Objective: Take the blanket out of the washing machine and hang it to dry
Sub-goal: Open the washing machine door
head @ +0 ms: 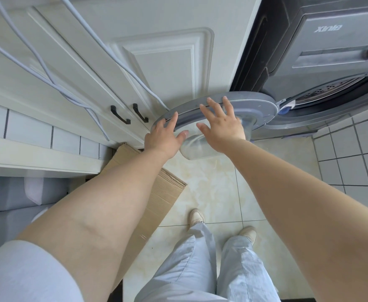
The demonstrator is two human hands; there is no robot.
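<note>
A: Where are the hands?

B: Both are on the washer door (220,112), which is swung wide open toward nine o'clock of the washer (322,68). The left hand (164,138) lies on the door's outer rim at about eight o'clock of the door, fingers (172,123) spread and flat, thumb touching the clear bowl-shaped window (198,147).

A: And the right?

B: The right hand (222,125) rests on the middle of the door, over the window's base. Its fingers are spread too, tips reaching the rim's far edge. Neither hand is pinching anything; both are open palms against the door.

A: The blanket?

B: I cannot see it. The drum (335,88) opening shows at three o'clock, with perforated metal visible inside, but the part in view holds no cloth that I can make out; most of the drum is cut off by the frame.

A: What else is around?

B: White cabinet doors (163,59) at twelve o'clock, with two black handles (128,113) just left of the washer door. Grey cables (54,79) hang across the cabinet from eleven o'clock. A flattened cardboard box (157,199) lies on the tiled floor (213,188) under the left forearm. At six o'clock, pale trousers (200,269) and two light shoes (197,216).
</note>
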